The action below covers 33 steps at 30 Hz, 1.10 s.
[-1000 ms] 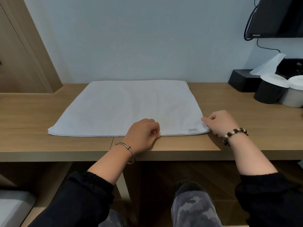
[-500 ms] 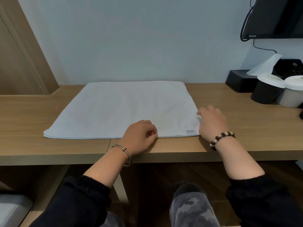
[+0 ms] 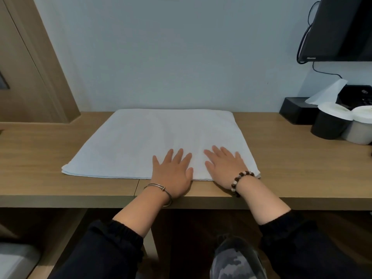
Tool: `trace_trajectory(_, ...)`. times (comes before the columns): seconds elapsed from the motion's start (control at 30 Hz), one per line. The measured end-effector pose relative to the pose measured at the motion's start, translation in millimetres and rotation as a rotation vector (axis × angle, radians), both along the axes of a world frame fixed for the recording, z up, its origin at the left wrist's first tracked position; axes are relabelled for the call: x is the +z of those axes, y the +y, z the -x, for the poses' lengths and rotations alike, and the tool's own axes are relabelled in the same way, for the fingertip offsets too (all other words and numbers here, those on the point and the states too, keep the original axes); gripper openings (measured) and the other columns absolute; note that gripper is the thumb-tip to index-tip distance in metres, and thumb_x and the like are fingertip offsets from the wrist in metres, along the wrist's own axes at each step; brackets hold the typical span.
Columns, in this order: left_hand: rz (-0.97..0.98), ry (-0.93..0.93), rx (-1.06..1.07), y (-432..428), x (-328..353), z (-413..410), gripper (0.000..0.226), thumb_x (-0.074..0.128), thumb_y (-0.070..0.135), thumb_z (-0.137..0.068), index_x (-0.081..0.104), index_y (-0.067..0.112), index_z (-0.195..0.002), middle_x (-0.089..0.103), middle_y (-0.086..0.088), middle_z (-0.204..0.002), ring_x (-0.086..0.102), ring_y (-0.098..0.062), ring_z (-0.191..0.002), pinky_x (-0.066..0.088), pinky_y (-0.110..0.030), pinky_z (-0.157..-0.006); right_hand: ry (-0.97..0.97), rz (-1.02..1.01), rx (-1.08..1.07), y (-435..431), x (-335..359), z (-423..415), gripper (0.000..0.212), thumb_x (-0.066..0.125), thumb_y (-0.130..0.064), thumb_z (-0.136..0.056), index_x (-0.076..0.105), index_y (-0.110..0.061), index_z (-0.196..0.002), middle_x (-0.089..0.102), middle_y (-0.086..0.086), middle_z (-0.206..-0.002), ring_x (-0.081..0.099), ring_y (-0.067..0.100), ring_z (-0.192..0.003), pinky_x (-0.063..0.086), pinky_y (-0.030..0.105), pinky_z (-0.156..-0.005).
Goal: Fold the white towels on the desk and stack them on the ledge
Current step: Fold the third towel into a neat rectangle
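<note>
White terry towel (image 3: 161, 141), already doubled, lies flat mid-way along the light wooden desk (image 3: 302, 168), far edge against the wall. Left hand (image 3: 172, 170) and right hand (image 3: 225, 168) rest palm-down on its near edge, fingers straight and spread (likely smoothing creases so the next fold stays square).

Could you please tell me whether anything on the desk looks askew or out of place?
Nothing stands out. The towel lies flat on the desk, left hand and right hand pressing its near edge; the cups stand upright.
</note>
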<state>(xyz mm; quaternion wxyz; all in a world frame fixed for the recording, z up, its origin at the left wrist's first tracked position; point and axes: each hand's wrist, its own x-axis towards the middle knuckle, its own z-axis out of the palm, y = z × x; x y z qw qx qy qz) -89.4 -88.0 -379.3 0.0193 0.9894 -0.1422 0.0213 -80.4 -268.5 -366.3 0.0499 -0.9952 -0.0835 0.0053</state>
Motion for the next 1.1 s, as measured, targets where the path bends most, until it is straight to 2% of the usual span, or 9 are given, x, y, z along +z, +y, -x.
trace_trajectory(0.1, -0.006, 0.009, 0.009, 1, -1, 0, 0.053, 0.013, 0.044, -0.099, 0.003, 0.034, -0.15, -0.001, 0.006, -0.16, -0.004, -0.023, -0.147, 0.003, -0.06, -0.112, 0.083, -0.018, -0.138, -26, 1, -8, 0.051, 0.012, -0.033, -0.1, 0.005, -0.029, -0.151, -0.002, -0.004, -0.16, -0.001, 0.018, -0.146, 0.003, 0.05, -0.116)
trace_trajectory(0.2, 0.007, 0.026, 0.009, 0, 1, 0, 0.053, 0.014, 0.043, -0.099, 0.005, 0.035, -0.15, -0.001, 0.007, -0.16, -0.003, -0.022, -0.147, 0.003, -0.06, -0.112, 0.034, 0.021, -0.169, -39, 14, -12, 0.048, 0.018, -0.027, -0.101, 0.024, -0.018, -0.148, 0.022, 0.002, -0.155, 0.023, 0.021, -0.141, 0.023, 0.045, -0.113)
trace_trajectory(0.3, 0.066, 0.058, 0.018, 4, 6, -4, 0.049, 0.017, 0.036, -0.099, 0.016, 0.035, -0.148, 0.006, 0.01, -0.159, 0.0, -0.018, -0.146, 0.002, -0.06, -0.111, -0.03, 0.122, -0.121, -34, 25, -6, 0.037, 0.026, -0.024, -0.1, 0.049, -0.011, -0.125, 0.05, 0.007, -0.125, 0.049, 0.023, -0.11, 0.043, 0.034, -0.087)
trace_trajectory(0.47, 0.271, -0.001, 0.143, 11, 19, -13, 0.027, 0.029, 0.028, -0.098, 0.051, 0.025, -0.113, 0.051, 0.005, -0.124, 0.041, -0.018, -0.123, 0.022, -0.053, -0.104, -0.079, 0.158, -0.095, -15, 43, 13, 0.04, 0.027, -0.028, -0.1, 0.058, -0.01, -0.082, 0.06, 0.004, -0.087, 0.049, 0.019, -0.07, 0.036, 0.028, -0.06)
trace_trajectory(0.63, 0.232, -0.048, 0.221, 14, 16, -22, 0.034, 0.031, 0.029, -0.098, 0.043, 0.024, -0.129, 0.043, -0.002, -0.137, 0.035, -0.024, -0.127, 0.027, -0.047, -0.101, 0.165, -0.178, 0.038, 12, 49, 28, 0.046, 0.041, -0.027, -0.094, 0.053, -0.012, -0.053, 0.054, -0.002, -0.048, 0.052, 0.018, -0.046, 0.047, 0.031, -0.05)
trace_trajectory(0.73, 0.133, 0.037, 0.141, 15, 6, -25, 0.048, 0.022, 0.04, -0.099, 0.023, 0.029, -0.146, 0.014, 0.002, -0.158, 0.008, -0.02, -0.145, 0.008, -0.055, -0.111, -0.083, -0.19, 0.096, 22, 36, 14, 0.032, 0.037, -0.024, -0.096, 0.064, -0.012, -0.086, 0.063, 0.006, -0.09, 0.058, 0.024, -0.085, 0.045, 0.034, -0.068)
trace_trajectory(0.83, 0.074, 0.062, 0.137, 16, 2, -28, 0.054, 0.016, 0.047, -0.098, 0.011, 0.032, -0.15, 0.001, 0.005, -0.16, -0.002, -0.019, -0.146, 0.003, -0.055, -0.112, -0.014, -0.055, 0.138, 14, 10, -9, 0.049, 0.024, -0.036, -0.1, 0.03, -0.017, -0.145, 0.03, 0.006, -0.151, 0.027, 0.026, -0.137, 0.026, 0.042, -0.11)
trace_trajectory(0.9, 0.052, 0.059, 0.134, 16, -1, -28, 0.055, 0.015, 0.049, -0.097, 0.008, 0.034, -0.15, -0.001, 0.005, -0.16, -0.004, -0.018, -0.146, 0.002, -0.055, -0.113, 0.065, 0.009, 0.102, -6, -2, -27, 0.056, 0.016, -0.045, -0.1, 0.011, -0.023, -0.151, 0.006, 0.002, -0.159, 0.007, 0.022, -0.145, 0.009, 0.044, -0.116)
trace_trajectory(1.1, 0.052, 0.042, 0.141, 14, -1, -27, 0.055, 0.012, 0.049, -0.097, 0.005, 0.034, -0.15, -0.003, 0.005, -0.16, -0.005, -0.019, -0.146, 0.0, -0.056, -0.113, 0.109, 0.035, -0.331, -92, 10, -80, 0.056, 0.014, -0.038, -0.101, 0.01, -0.015, -0.152, 0.001, 0.0, -0.16, 0.002, 0.018, -0.146, 0.005, 0.052, -0.117)
